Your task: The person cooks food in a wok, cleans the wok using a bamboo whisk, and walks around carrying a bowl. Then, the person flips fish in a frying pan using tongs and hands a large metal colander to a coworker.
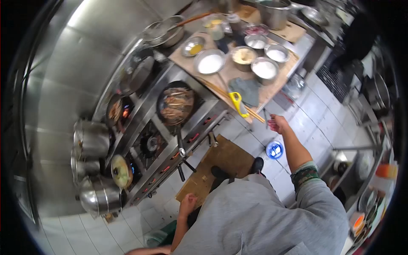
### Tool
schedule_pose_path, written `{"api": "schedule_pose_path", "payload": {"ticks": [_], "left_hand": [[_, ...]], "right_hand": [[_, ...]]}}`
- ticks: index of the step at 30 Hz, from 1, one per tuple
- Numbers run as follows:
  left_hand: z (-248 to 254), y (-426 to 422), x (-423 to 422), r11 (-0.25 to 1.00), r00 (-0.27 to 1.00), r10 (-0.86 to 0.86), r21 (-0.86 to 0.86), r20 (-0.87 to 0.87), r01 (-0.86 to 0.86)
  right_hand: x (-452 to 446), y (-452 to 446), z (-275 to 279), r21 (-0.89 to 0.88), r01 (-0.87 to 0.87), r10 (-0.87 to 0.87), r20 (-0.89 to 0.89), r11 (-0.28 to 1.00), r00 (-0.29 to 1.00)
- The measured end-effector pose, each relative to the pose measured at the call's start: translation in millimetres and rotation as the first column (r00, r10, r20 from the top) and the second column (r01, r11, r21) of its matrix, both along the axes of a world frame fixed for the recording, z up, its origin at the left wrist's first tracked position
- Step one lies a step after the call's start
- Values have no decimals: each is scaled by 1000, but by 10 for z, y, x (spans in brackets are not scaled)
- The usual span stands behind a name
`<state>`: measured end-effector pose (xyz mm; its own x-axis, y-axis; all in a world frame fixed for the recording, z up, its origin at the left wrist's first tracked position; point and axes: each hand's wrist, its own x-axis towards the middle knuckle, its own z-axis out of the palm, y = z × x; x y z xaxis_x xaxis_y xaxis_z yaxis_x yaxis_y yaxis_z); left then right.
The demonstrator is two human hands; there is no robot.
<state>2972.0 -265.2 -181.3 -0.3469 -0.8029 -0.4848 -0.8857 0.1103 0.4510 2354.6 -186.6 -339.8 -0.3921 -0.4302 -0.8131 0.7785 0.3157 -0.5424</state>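
Note:
My right hand point(278, 124) is off the corner of the wooden worktop point(267, 91), its fingers loosely bent and apart, with nothing visible in it. Close to it are the ends of long wooden chopsticks point(255, 114) and a thin dark stick point(266, 117). Yellow-handled scissors point(238, 104) lie across the chopsticks, beside a grey cloth point(245, 90). Low at my side, my left hand point(188, 205) is curled closed above the edge of a brown floor mat point(221, 170), with nothing seen in it.
On the stove point(170, 146), a pan point(175, 103) holds browned food, its handle jutting toward me. A lidded pan point(122, 171) and large pots point(94, 139) stand left. Bowls of white powder point(264, 69) sit on the worktop. Another person's arm point(146, 251) shows bottom left.

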Motion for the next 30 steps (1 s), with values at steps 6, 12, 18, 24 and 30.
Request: {"api": "schedule_pose_path", "payload": {"ticks": [6, 12, 18, 24, 30], "left_hand": [[-703, -460, 140, 977, 989, -118, 167, -94, 133], [-819, -1286, -607, 795, 830, -509, 245, -228, 555], [-1259, -1826, -1497, 484, 591, -779, 397, -212, 780], [-979, -1184, -2505, 81, 219, -941, 456, -259, 886], [-1088, -555, -2785, -235, -194, -967, 271, -167, 934]], "right_hand": [[748, 1256, -442, 104, 73, -71, -24, 992, 997], [2241, 2606, -729, 393, 198, -201, -35, 898, 979], [4024, 3217, -461, 652, 282, -319, -64, 704, 946], [5888, 3034, -302, 661, 480, -616, -34, 577, 787], [7298, 2965, -271, 644, 645, -832, -25, 411, 555]]}}
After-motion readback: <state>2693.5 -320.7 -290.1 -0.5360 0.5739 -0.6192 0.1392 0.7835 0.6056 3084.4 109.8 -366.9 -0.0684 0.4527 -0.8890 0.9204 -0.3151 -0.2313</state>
